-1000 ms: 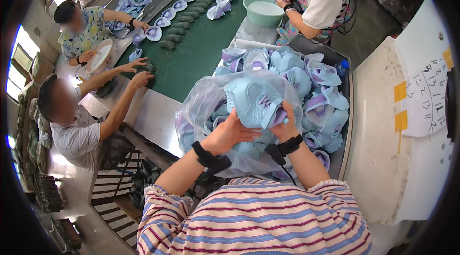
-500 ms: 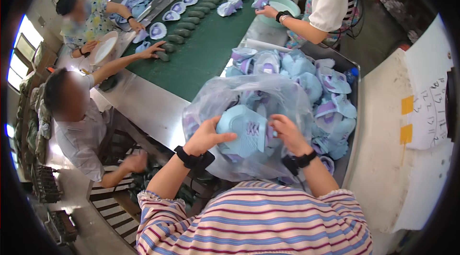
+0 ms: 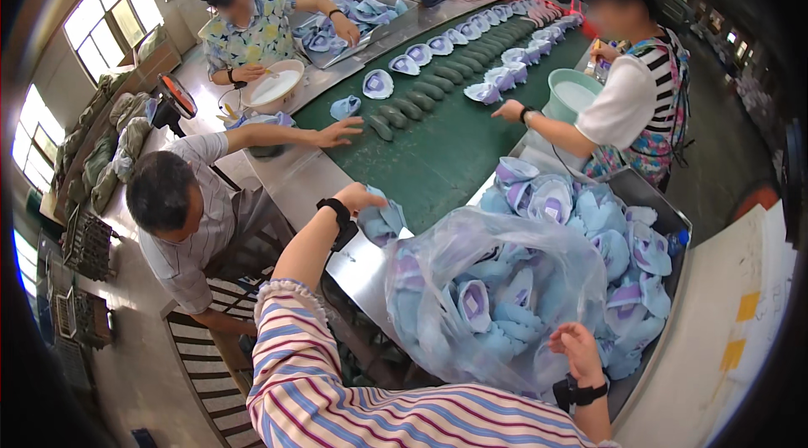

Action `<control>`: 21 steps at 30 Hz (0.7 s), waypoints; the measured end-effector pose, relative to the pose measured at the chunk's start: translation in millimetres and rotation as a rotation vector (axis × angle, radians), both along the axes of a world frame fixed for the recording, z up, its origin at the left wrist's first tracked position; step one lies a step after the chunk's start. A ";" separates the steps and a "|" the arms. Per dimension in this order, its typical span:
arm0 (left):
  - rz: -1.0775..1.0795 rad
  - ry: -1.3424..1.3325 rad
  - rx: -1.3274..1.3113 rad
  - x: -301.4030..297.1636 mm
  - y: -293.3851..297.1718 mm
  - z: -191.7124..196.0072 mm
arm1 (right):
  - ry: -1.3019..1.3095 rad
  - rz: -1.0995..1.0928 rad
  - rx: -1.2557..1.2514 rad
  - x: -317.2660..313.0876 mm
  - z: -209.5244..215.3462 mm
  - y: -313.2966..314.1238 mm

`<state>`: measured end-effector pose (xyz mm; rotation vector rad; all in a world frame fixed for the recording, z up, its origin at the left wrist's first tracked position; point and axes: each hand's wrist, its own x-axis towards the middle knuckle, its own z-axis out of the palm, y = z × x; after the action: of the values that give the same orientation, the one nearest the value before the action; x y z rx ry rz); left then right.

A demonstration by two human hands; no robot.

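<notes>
From afar, I hold a light-blue shoe upper (image 3: 384,225) in my left hand (image 3: 358,197), over the metal counter (image 3: 358,269) left of the clear bag (image 3: 566,237); my right hand (image 3: 578,354) hangs apart, loosely curled and empty, by the bag's right edge. A slack pinch could drop the upper.

My left hand (image 3: 360,197) holds a blue upper (image 3: 385,223) near the green belt (image 3: 446,145). My right hand (image 3: 578,353), half curled, is beside the clear bag (image 3: 547,233), where more uppers (image 3: 474,303) lie.

Shoe uppers (image 3: 475,305) lie in the bag (image 3: 446,237), before the belt (image 3: 433,168).
</notes>
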<state>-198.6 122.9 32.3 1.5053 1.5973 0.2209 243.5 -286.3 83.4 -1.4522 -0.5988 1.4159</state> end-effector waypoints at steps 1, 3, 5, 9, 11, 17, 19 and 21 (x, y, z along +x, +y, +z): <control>-0.010 0.142 -0.031 10.7 3.9 27.4 | -0.017 -0.025 -0.006 -0.1 -0.5 -3.8; 0.197 0.016 0.161 -5.0 38.7 28.4 | -0.037 -0.051 -0.029 2.7 -5.5 -5.3; 0.390 -0.529 0.621 -78.5 80.5 10.6 | -0.033 0.003 -0.050 2.4 -6.7 3.0; 0.412 -0.113 0.655 -67.1 94.5 106.2 | -0.087 0.025 -0.009 -3.6 -4.4 0.4; 0.319 -0.234 0.569 -44.2 77.9 116.5 | -0.146 0.079 0.000 -6.3 -9.4 2.9; -0.663 -0.492 0.204 106.3 -108.3 121.2 | -0.914 0.280 0.221 -2.7 -38.1 34.4; -0.961 -0.337 0.063 144.6 -191.6 119.3 | -0.792 0.359 0.213 0.5 -53.5 48.2; -1.318 -0.284 0.690 157.4 -250.3 70.3 | -0.619 0.578 0.089 11.1 -68.3 61.0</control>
<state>-41.2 -127.4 102.6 2.5781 0.0521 0.2045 254.6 -225.2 15.0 -1.7262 -1.5496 1.3131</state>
